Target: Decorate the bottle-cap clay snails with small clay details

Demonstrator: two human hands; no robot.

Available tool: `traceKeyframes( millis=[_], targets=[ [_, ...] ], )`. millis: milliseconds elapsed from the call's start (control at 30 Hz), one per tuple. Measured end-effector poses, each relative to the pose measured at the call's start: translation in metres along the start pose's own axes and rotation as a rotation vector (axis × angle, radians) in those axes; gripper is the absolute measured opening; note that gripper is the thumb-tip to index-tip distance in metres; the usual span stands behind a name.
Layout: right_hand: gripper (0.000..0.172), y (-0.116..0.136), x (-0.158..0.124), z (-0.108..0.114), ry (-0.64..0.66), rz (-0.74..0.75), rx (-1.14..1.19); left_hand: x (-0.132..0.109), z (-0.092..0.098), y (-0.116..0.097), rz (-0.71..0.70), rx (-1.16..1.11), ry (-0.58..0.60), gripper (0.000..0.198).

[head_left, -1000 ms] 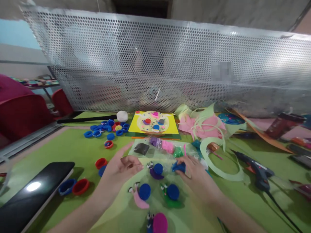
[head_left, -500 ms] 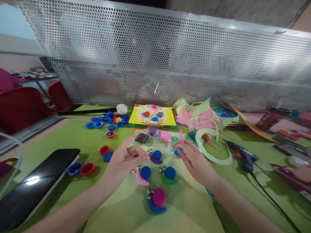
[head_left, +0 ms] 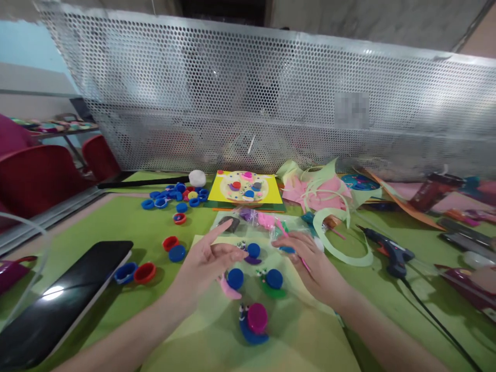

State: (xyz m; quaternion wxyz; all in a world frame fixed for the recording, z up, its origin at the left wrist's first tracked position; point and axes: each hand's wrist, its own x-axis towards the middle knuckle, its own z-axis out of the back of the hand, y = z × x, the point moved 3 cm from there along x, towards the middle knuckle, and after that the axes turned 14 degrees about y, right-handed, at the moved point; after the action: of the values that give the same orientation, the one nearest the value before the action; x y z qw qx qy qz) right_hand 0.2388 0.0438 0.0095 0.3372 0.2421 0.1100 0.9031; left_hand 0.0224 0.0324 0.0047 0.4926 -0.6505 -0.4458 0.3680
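Cut off at the lower edge of view: both forearms. Partly hidden behind the left hand (head_left: pixel 207 263): the pink snail (head_left: pixel 231 283), with only its blue cap and a strip of clay body showing. Too blurred to make out: the contents of the clear clay bags (head_left: pixel 251 219) near the middle of the tabletop (head_left: pixel 116 227), and the clutter along its right edge.

Spread wide above the pale green sheet (head_left: pixel 279 336) at the tabletop's near edge, left fingers (head_left: pixel 219 233) splayed, index pointed toward the far edge, thumb tip just beside the purple snail (head_left: pixel 252 254). Nothing gripped; contact with that snail impossible to tell.

Loosely curled, the right hand (head_left: pixel 315 266), with a thin pink stick (head_left: pixel 305 264) tucked between its fingers (head_left: pixel 290 240) and a small blue lump (head_left: pixel 287 249) at the fingertips, held or merely touched, unclear.

Set on the sheet between the hands: the green snail (head_left: pixel 273 283), and nearer the tabletop's near edge the blue snail (head_left: pixel 253 324) under a magenta cap.

Toward the left edge: loose bottle caps (head_left: pixel 145 272) and a dark phone (head_left: pixel 65 299). Toward the right edge: a glue gun (head_left: pixel 387 249).
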Motion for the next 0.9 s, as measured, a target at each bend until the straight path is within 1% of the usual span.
traceKeyframes(
  millis=[100, 200, 267, 467, 600, 700, 833, 900],
  targets=[
    [0.034, 0.005, -0.004, 0.001, -0.017, 0.060, 0.058, 0.002, 0.000, 0.004, 0.049, -0.036, -0.035, 0.082],
    [0.037, 0.008, -0.006, 0.001, -0.020, 0.071, 0.098, 0.004, -0.001, 0.007, 0.074, -0.067, -0.086, 0.077],
    [0.037, 0.007, -0.006, 0.000, -0.014, 0.072, 0.109, 0.004, -0.001, 0.007, 0.082, -0.080, -0.101, 0.078],
    [0.032, 0.008, -0.005, 0.000, 0.012, 0.091, 0.122, 0.004, -0.002, 0.003, 0.080, -0.078, -0.068, 0.091],
    [0.029, 0.011, -0.005, 0.000, 0.015, 0.086, 0.161, 0.004, -0.002, 0.003, 0.068, -0.046, -0.046, 0.087],
    [0.027, 0.011, -0.007, -0.002, -0.001, 0.054, 0.235, 0.003, -0.002, 0.003, 0.066, -0.017, -0.024, 0.084],
    [0.022, 0.012, -0.011, -0.004, -0.014, 0.023, 0.376, 0.001, 0.000, 0.004, 0.044, 0.010, -0.035, 0.090],
    [0.021, 0.012, -0.011, -0.005, -0.013, 0.013, 0.442, 0.001, 0.000, 0.004, 0.049, 0.020, -0.045, 0.085]
  ],
)
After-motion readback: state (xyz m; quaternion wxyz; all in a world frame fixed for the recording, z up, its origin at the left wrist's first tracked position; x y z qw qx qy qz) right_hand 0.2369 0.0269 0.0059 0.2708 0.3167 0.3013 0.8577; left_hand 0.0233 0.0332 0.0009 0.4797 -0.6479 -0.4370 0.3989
